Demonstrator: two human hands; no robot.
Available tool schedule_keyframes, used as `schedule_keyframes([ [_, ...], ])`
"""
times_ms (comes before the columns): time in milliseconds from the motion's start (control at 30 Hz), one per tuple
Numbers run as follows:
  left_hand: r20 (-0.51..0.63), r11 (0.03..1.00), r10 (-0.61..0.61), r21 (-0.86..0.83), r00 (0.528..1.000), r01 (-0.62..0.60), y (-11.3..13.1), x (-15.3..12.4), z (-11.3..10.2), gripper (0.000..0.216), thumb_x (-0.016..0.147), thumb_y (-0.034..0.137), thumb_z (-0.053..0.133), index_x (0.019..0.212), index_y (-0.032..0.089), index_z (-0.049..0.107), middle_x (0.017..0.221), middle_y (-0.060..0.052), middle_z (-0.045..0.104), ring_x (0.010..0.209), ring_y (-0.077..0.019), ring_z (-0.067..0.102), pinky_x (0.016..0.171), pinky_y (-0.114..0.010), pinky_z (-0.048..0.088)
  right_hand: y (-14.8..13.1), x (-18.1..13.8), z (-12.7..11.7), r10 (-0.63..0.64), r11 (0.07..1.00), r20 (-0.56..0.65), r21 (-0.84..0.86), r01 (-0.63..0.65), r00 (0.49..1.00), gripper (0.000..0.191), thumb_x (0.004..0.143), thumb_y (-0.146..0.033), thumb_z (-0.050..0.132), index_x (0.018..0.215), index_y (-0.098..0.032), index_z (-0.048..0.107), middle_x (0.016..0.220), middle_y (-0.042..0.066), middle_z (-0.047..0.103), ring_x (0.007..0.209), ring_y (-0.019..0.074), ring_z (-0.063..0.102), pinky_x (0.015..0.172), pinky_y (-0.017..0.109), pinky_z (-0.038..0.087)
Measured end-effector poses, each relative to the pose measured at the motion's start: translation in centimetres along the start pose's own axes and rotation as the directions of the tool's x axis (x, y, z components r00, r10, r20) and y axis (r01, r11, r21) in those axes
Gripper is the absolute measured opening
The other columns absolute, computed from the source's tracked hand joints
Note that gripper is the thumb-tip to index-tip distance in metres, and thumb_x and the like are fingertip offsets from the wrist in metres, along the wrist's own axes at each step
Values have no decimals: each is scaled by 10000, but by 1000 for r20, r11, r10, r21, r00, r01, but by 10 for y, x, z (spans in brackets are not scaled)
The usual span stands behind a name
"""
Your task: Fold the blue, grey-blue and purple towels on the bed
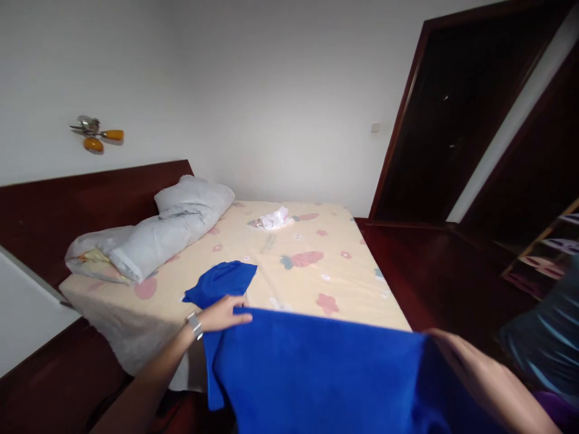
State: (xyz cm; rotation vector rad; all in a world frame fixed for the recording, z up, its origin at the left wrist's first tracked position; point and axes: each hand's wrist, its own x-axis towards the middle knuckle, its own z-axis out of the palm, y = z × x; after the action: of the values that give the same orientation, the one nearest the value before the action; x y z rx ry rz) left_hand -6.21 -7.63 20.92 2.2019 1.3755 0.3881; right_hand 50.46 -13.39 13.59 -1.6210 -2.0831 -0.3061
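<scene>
A plain blue garment (316, 367) is stretched between my two hands over the near edge of the bed; I cannot tell its exact kind. My left hand (224, 313), with a grey-banded watch on the wrist, is closed on the left end of its upper edge. At the right end my right hand (446, 340) grips the same edge, its fingers mostly hidden. Beyond my left hand, a blue piece of cloth (221, 282) lies on the bed, and whether it joins the held garment is not clear. The garment's lower part runs out of view.
The bed (303, 283) has a cream sheet with pink flowers and carrots. A bunched grey-white quilt (167, 232) lies by the dark headboard (90, 193). A small crumpled white cloth (275, 219) rests near the far side. At right stand a dark door (443, 120) and a rack (543, 259).
</scene>
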Motion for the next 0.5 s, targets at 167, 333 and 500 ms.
schedule_keyframes([
  [167,-347,937,111,350,931,19,-5,108,-53,348,957,529,540,837,231,674,823,-16,720,777,-201,667,710,-263,450,49,109,-7,40,988,5,-147,-38,999,479,1002,-572,291,1115,-265,641,1048,65,769,773,240,737,552,296,473],
  [333,-639,855,391,519,663,-4,-19,141,-60,346,1006,478,495,862,207,654,843,-60,692,847,-224,646,810,-311,465,50,157,-20,-37,920,-263,-386,-70,964,516,1033,-586,280,1108,-220,636,931,45,762,639,153,668,467,248,266],
  [500,-542,816,378,578,751,6,-74,142,17,252,1015,323,480,944,199,688,923,-84,702,929,-251,612,896,-388,437,62,128,34,-175,933,-290,-354,65,941,413,1028,-504,425,1004,-175,673,880,42,751,667,116,676,508,230,326],
])
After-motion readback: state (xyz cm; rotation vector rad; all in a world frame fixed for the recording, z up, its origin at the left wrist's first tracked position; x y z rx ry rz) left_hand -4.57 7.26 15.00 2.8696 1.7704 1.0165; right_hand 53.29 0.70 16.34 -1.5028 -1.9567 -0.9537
